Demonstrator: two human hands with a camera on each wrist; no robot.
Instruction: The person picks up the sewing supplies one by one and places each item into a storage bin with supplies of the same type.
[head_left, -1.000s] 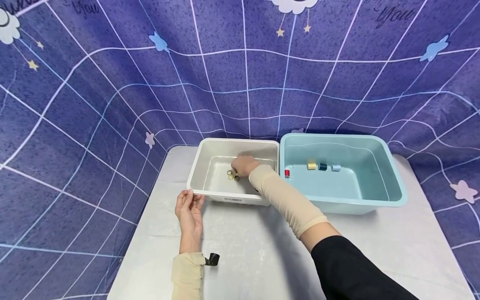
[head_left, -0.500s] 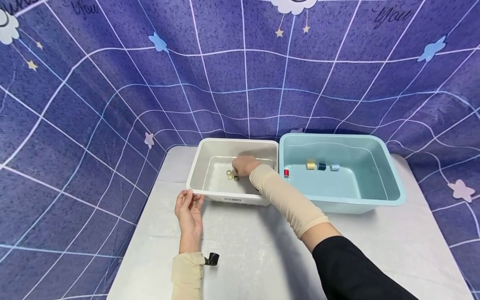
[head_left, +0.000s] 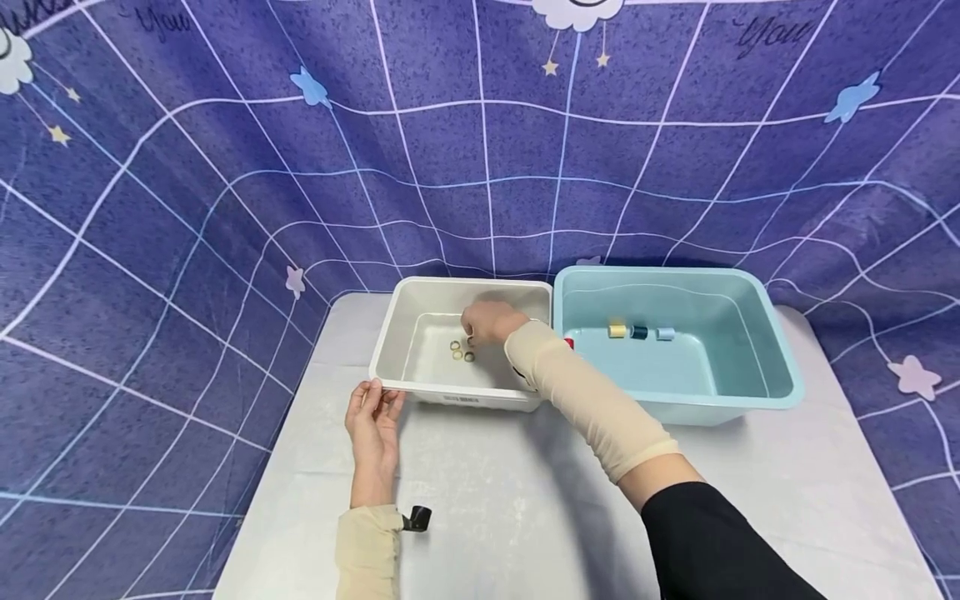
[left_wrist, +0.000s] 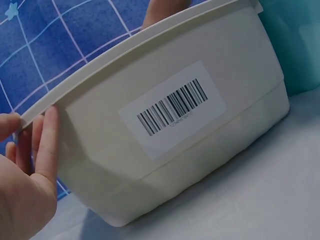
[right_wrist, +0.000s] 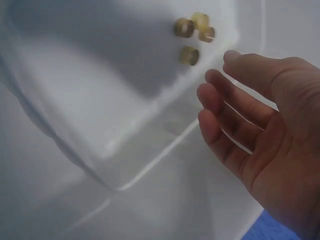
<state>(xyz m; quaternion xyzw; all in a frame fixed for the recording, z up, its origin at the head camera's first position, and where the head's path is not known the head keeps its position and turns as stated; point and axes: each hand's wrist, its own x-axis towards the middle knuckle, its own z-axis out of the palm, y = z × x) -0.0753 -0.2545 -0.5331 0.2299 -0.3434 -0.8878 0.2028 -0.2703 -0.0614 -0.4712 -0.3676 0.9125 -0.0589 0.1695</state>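
Observation:
My left hand [head_left: 372, 433] grips the front left corner of a white plastic bin [head_left: 450, 390], thumb on the rim and fingers under it. In the left wrist view the bin's front wall carries a barcode label [left_wrist: 172, 107]. My right hand [head_left: 491, 323] is inside the bin, just above several small gold-coloured rings [head_left: 457, 355] on its floor. The right wrist view shows this hand's fingers [right_wrist: 235, 117] loosely bent with nothing between them. There the rings [right_wrist: 190, 55] lie close together, a little apart from the fingertips.
A light blue bin [head_left: 675, 400] stands against the white bin's right side. Inside are thread spools: yellow [head_left: 617, 331], dark blue [head_left: 638, 332], pale blue [head_left: 665, 333] and a red one [head_left: 569, 342] partly hidden by the right sleeve. Behind hangs a purple patterned curtain [head_left: 450, 150].
My right hand has risen slightly away from the rings, and one more ring shows below its fingers. The left hand keeps its grip on the rim.

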